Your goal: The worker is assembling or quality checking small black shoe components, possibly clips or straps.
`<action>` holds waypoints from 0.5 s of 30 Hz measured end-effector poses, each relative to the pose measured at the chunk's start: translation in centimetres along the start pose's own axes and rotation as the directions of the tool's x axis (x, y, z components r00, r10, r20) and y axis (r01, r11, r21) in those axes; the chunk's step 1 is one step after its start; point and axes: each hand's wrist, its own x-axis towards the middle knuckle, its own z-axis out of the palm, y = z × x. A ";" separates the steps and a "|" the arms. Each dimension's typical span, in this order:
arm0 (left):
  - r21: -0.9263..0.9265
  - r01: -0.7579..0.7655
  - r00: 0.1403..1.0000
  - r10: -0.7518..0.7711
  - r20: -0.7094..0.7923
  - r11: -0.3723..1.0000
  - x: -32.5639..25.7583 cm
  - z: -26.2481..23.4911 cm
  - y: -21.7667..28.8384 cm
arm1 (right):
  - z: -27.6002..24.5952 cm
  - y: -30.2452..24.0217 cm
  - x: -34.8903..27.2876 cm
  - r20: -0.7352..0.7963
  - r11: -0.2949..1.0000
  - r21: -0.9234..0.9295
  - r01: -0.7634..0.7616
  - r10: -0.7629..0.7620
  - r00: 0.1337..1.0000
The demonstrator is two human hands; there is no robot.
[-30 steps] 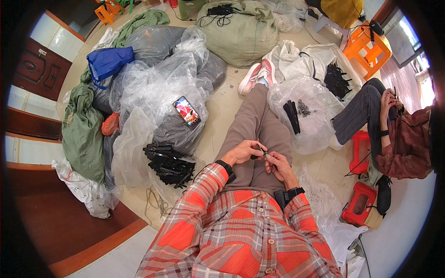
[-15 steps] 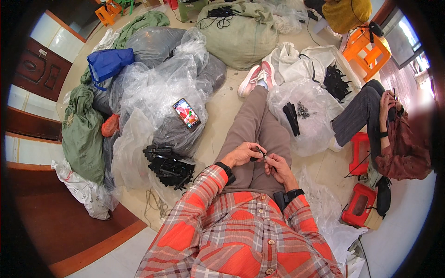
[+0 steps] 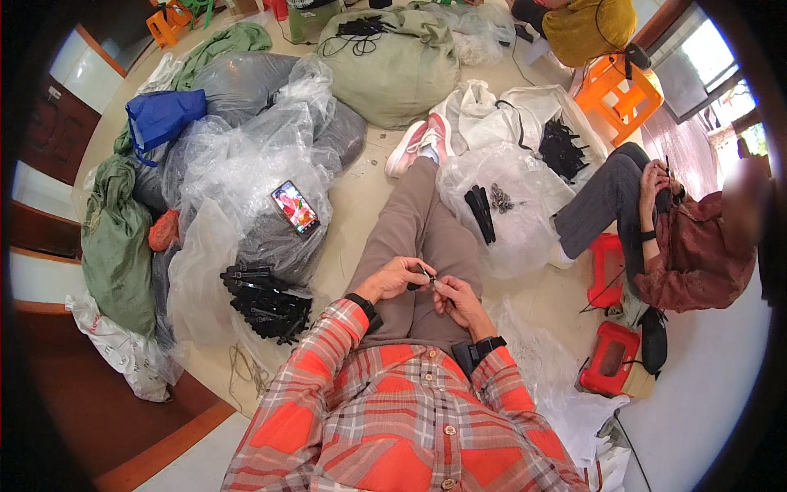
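Note:
Above my lap, my left hand point(image 3: 392, 280) pinches a short black strap point(image 3: 419, 286) between thumb and fingers. My right hand point(image 3: 462, 303) is closed at the strap's other end, where a small shiny metal piece shows between the fingertips. The fingers hide much of it. To the left, a pile of black straps point(image 3: 266, 305) with buckles lies on plastic. Ahead on the right, several black straps point(image 3: 479, 215) lie beside a little heap of small metal pieces point(image 3: 501, 198) on a clear plastic bag point(image 3: 525, 238).
A lit phone point(image 3: 295, 207) rests on plastic-wrapped bundles at left. A large green sack point(image 3: 393, 70) stands ahead. At right another person point(image 3: 689, 238) sits holding something dark. Red stools point(image 3: 608, 361) and an orange stool point(image 3: 620, 97) are there, with more black straps point(image 3: 561, 152) on white cloth.
The whole view has shifted, so everything appears farther left. My hands stay together at the strap, with the fingers slightly repositioned around it.

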 end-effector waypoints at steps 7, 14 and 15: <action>0.000 -0.014 0.999 0.014 0.029 1.000 0.8 -0.2 -0.2 | -0.4 -0.5 0.3 -0.004 1.000 -0.003 -0.012 0.012 1.000; 0.044 -0.020 1.000 0.020 0.011 0.999 -0.1 0.2 0.5 | 0.0 0.4 0.7 0.032 1.000 0.026 0.011 -0.012 0.999; 0.015 -0.017 1.000 0.018 -0.005 1.000 -0.2 -0.1 0.2 | -0.1 0.6 0.5 0.041 1.000 0.021 0.021 -0.021 0.999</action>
